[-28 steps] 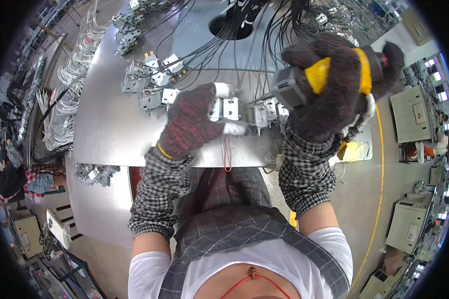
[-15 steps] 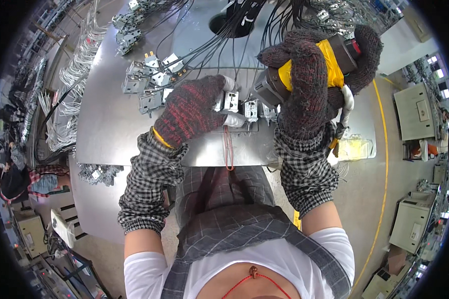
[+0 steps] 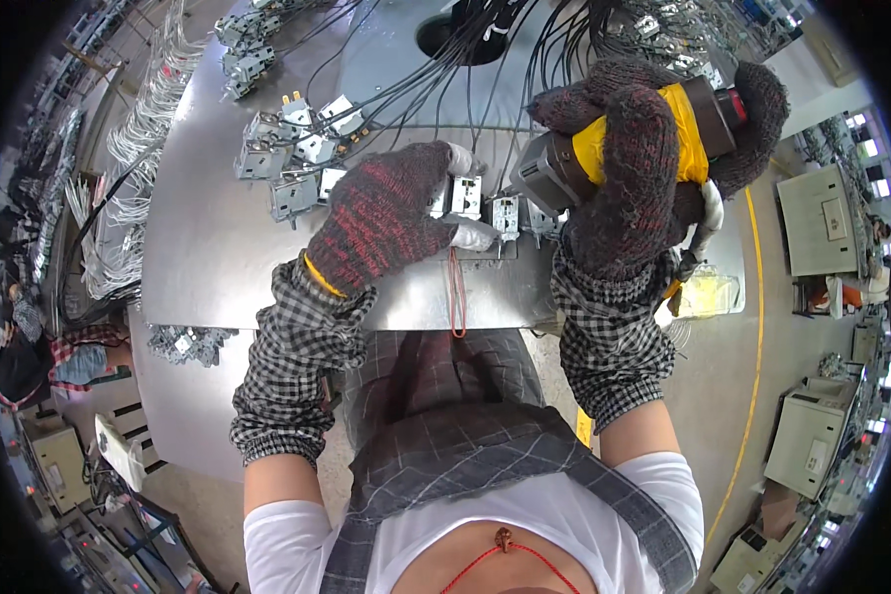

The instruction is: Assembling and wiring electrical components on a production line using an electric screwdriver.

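left hand (image 3: 391, 213): our gloved left is clamped down on a white socket unit (image 3: 465, 233) at the near edge of the surface (image 3: 208, 247); fingers curled over it, palm down.
right hand (image 3: 643, 168): we grip a power screwdriver (image 3: 624, 144) with a yellow-taped body, fingers fully wrapped; grey nose points left toward the socket row.
socket row (image 3: 510, 213): white units with metal brackets, side by side between our two hands, touching the left fingertips; tool nose is just beside the rightmost ones, contact we cannot tell.
spare sockets (image 3: 297, 148): loose cluster on the far left of the surface, well apart from our hands.
cables (image 3: 445, 69): black bundle runs from the sockets to the far side.
red band (image 3: 457, 292): hangs over the near edge, below the left hand.
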A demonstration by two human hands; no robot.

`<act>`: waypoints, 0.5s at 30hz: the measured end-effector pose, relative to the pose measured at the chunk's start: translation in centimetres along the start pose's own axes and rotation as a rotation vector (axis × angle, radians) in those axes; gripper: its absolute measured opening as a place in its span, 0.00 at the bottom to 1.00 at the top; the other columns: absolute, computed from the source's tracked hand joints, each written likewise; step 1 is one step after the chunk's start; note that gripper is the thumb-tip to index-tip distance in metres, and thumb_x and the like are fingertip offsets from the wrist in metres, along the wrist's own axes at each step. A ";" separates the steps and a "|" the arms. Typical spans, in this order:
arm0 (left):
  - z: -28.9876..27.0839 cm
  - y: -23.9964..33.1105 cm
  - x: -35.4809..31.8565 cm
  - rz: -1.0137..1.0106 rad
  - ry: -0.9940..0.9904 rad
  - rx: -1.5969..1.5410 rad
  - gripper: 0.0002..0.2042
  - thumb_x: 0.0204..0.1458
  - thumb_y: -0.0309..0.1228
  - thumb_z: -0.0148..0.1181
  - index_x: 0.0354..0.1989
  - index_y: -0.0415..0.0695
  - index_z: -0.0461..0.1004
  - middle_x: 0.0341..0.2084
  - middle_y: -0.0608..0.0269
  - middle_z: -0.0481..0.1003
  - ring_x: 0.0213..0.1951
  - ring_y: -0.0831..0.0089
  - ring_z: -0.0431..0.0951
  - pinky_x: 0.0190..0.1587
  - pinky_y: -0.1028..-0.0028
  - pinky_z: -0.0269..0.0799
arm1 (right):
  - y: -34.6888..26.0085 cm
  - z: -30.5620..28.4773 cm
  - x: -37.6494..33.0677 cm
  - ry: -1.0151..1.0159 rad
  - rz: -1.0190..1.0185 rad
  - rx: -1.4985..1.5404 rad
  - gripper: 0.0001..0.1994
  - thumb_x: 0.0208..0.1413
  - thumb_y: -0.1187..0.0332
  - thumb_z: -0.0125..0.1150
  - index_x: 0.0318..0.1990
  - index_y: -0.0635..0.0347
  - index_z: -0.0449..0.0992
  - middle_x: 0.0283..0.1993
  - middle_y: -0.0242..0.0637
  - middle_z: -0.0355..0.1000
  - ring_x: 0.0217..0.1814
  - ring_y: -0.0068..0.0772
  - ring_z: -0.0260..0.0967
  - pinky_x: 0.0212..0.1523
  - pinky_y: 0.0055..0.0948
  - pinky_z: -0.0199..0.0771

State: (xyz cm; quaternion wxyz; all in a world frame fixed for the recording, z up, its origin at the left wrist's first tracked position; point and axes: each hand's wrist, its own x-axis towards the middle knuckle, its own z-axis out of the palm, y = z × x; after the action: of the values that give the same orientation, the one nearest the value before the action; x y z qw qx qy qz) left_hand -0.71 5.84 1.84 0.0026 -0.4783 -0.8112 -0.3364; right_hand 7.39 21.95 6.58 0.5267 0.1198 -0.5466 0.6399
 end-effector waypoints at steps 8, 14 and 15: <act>0.6 0.0 0.1 -0.072 -0.051 -0.127 0.31 0.35 0.53 0.74 0.45 0.46 0.74 0.34 0.58 0.79 0.38 0.61 0.81 0.40 0.66 0.76 | -0.1 1.2 0.1 0.042 0.025 0.183 0.37 0.55 0.74 0.62 0.67 0.46 0.47 0.37 0.45 0.74 0.32 0.40 0.77 0.31 0.43 0.82; 0.3 0.1 0.4 -0.111 -0.105 -0.099 0.34 0.34 0.56 0.73 0.46 0.45 0.73 0.36 0.58 0.79 0.40 0.61 0.80 0.41 0.65 0.76 | 2.8 -2.0 -1.1 0.000 -0.021 -0.035 0.35 0.56 0.73 0.63 0.67 0.51 0.49 0.43 0.49 0.73 0.37 0.39 0.77 0.37 0.41 0.82; 0.4 0.2 0.3 -0.126 -0.095 -0.123 0.34 0.34 0.56 0.73 0.46 0.45 0.73 0.36 0.58 0.78 0.40 0.61 0.80 0.41 0.65 0.76 | 2.9 -2.7 -1.4 -0.009 -0.029 -0.079 0.34 0.56 0.73 0.63 0.66 0.52 0.50 0.44 0.49 0.73 0.37 0.39 0.77 0.39 0.40 0.82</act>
State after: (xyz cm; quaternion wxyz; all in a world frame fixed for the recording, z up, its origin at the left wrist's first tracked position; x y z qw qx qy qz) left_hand -0.61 6.35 1.69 -0.0865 -0.4409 -0.8167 -0.3622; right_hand 6.73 23.89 2.87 0.5378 0.1095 -0.5721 0.6094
